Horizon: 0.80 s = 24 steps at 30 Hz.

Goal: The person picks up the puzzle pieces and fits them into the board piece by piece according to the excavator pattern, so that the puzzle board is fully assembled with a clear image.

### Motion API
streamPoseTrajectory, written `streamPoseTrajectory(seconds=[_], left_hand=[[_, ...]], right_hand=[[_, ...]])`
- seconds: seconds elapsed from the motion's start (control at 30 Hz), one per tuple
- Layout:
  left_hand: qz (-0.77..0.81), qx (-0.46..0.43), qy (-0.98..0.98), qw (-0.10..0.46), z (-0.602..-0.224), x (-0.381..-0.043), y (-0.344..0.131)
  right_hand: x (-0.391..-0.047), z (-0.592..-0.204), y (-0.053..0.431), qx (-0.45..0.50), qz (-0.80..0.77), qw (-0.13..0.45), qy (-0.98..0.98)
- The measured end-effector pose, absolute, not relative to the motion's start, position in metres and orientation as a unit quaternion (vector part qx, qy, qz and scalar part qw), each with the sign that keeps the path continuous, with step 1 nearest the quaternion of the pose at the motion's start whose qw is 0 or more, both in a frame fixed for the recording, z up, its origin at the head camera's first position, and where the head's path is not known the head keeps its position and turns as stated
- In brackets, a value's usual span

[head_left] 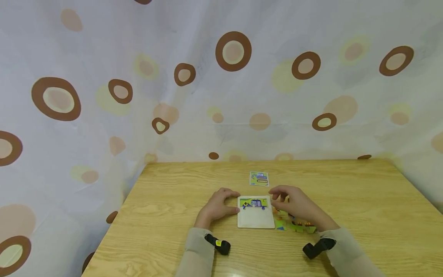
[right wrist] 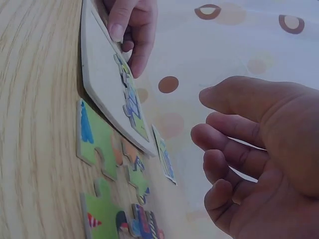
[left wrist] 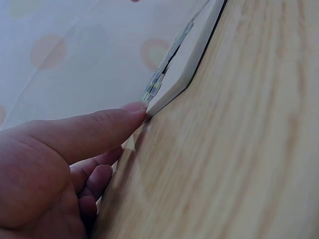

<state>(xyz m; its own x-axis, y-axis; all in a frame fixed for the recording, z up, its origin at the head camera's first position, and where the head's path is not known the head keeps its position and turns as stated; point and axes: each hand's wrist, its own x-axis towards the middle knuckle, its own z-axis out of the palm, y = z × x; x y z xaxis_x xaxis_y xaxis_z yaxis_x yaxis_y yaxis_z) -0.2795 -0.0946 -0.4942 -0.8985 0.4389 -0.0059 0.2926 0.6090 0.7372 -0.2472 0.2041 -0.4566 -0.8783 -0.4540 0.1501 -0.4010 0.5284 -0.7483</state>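
Observation:
A white puzzle tray lies on the table, with a joined strip of puzzle pieces showing a blue vehicle along its far side. My left hand is at the tray's left edge, thumb and forefinger spread apart; the left wrist view has the thumb touching the tray's corner. Over the tray's right side hovers my right hand, fingers loosely bent, nothing in them in the right wrist view. Beneath and beside it lie several loose puzzle pieces, green with blue, red and orange bits, some partly hidden by the hand.
Beyond the tray lies a small picture card of a blue excavator. The wooden table ends at a wall covering with brown rings. Each wrist wears a black camera.

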Motion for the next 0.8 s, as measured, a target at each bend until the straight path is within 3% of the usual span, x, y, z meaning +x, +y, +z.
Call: streamPoseTrajectory(seconds=[0.5,0.8], left_hand=[[0.396,0.207,0.890,0.089,-0.496,-0.281,-0.093],[0.395,0.212,0.890,0.086,-0.497,-0.279,-0.095]], right_hand=[[-0.239,-0.461,0.220,-0.234,-0.376,0.021,0.896],[-0.243,-0.470,0.227,-0.225,-0.362,0.067,0.902]])
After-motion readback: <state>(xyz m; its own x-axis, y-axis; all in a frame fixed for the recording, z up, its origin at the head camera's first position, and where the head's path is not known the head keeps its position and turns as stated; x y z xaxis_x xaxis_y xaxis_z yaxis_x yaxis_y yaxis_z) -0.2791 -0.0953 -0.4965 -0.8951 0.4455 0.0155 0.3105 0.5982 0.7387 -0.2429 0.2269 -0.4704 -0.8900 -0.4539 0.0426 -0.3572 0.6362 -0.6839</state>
